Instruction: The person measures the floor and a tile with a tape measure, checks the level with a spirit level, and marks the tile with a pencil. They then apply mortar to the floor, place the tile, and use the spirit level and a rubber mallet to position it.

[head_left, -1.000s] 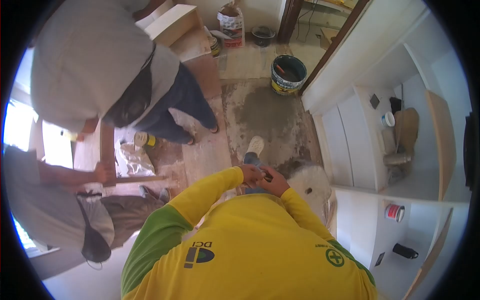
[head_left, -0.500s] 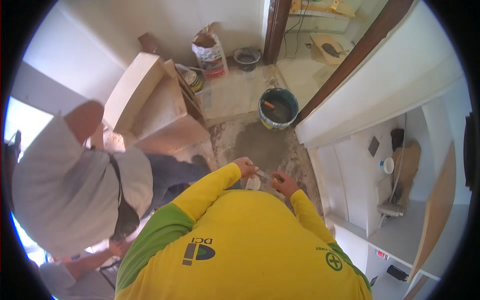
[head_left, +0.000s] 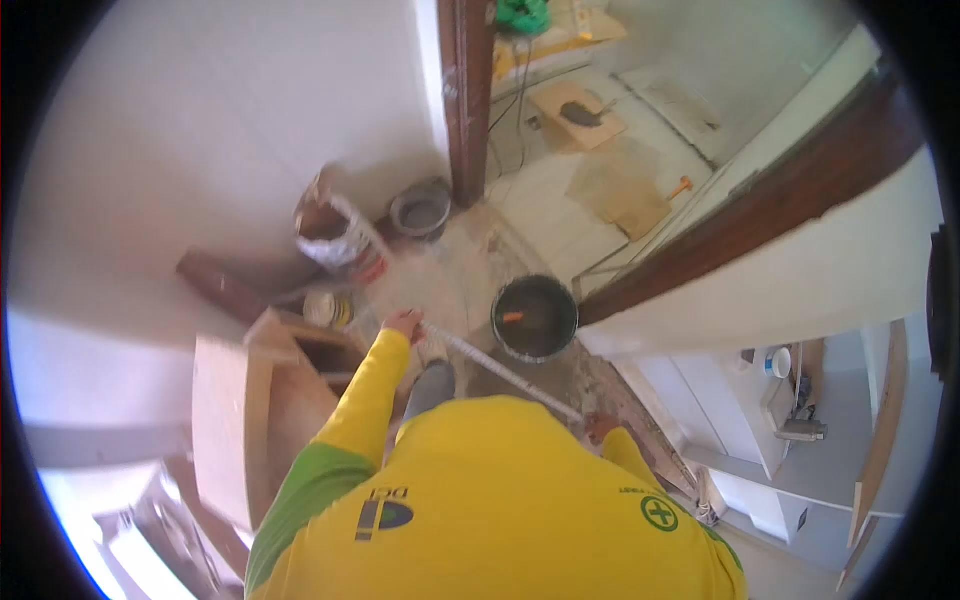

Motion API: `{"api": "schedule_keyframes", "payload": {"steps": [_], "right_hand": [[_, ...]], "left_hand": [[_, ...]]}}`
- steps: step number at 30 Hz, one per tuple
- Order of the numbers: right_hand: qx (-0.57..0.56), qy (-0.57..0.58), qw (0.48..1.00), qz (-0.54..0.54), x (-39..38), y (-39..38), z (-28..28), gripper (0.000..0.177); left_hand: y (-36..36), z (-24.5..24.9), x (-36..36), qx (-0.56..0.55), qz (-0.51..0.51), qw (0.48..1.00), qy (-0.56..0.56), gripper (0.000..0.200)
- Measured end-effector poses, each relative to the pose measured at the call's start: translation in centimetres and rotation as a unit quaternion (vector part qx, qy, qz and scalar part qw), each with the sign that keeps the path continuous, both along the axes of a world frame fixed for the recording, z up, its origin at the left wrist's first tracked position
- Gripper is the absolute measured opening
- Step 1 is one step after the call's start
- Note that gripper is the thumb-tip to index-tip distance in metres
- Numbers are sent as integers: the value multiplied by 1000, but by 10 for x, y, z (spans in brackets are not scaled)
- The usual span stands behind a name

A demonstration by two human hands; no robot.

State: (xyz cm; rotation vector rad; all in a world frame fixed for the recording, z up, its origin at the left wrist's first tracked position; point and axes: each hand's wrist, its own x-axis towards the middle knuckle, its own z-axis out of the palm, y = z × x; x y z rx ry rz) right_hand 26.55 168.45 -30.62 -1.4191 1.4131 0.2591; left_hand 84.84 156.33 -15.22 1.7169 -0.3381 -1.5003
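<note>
Clock directions from the middle of the tape measure, 12 at the top of the view. Left hand (head_left: 404,323), 10 o'clock: fingers closed, gripping one end of the tape measure (head_left: 500,372). Right hand (head_left: 600,428), 4 o'clock: fingers curled round the other end; finger detail too small to read, case not distinguishable. Pale blade stretches between the hands in front of the yellow shirt (head_left: 500,470), sloping down toward 4 o'clock.

Shoe (head_left: 432,350) shows just beside the left hand. Black bucket (head_left: 536,279), 1 o'clock, near the blade; an orange-handled tool (head_left: 513,317) sits inside it. Round basin (head_left: 398,205), 11 o'clock, near the wall. Opened paper sack (head_left: 345,252), 10 o'clock, left of the basin. Can with a yellow label (head_left: 325,308), between 9 and 10. Wooden cabinet box (head_left: 232,430), between 8 and 9.

Dark wooden door frame (head_left: 466,100): one jamb at 12, the other at 2. Through the doorway, a board (head_left: 552,100) bears a dark heap (head_left: 580,114). White shelving unit (head_left: 690,400), between 3 and 4; white tub (head_left: 777,362) at 3.
</note>
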Motion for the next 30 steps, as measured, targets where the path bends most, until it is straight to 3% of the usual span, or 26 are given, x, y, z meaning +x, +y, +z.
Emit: {"api": "schedule_keyframes", "payload": {"steps": [1, 2, 3, 6, 10, 12, 15, 17, 19, 22, 24, 26, 27, 28, 30], "right_hand": [[-8, 3, 1000, -17, 21, -20, 17, 46], [113, -37, 978, -172, 44, -23, 46, 44], [227, -80, 916, -320, 58, -31, 58, 42], [211, -139, 891, -376, 96, -53, 67, 38], [157, -34, 918, -362, 161, -93, 153, 33], [93, 79, 972, -202, 176, -116, 167, 29], [165, -8, 940, -298, 177, -135, 150, 28], [155, -7, 938, -311, 181, -153, 138, 26], [140, -3, 937, -320, 183, -183, 130, 25], [214, 14, 885, -414, 187, -232, 122, 23], [114, -96, 877, -456, 178, -235, 56, 22], [132, -150, 841, -503, 174, -253, 18, 21], [142, -202, 806, -538, 174, -281, 35, 21], [59, -133, 815, -561, 178, -302, 56, 20], [76, -144, 786, -596, 169, -348, 75, 19]], "left_hand": [[-33, -2, 25, -7, 21, 1000, 5, 32], [-53, -1, 46, -6, 7, 1000, 11, 32], [-75, 2, 64, -30, 4, 999, 18, 32], [-153, 0, 92, -67, -15, 997, 47, 29], [-233, 6, 87, -84, -45, 985, 145, 23], [-271, 16, 63, -90, -64, 981, 157, 22], [-323, 23, 42, -86, -138, 965, 206, 21], [-355, 32, 20, -15, -183, 973, 140, 21], [-396, 23, 7, 8, -224, 966, 127, 21], [-451, -21, -6, 48, -309, 942, 125, 23], [-486, -20, -22, 67, -364, 919, 134, 24], [-512, 3, -55, 120, -387, 912, 63, 21], [-531, 5, -73, 118, -395, 909, 62, 21], [-550, 6, -87, 112, -418, 900, 56, 20], [-582, 8, -109, 113, -451, 884, 46, 18]]}}
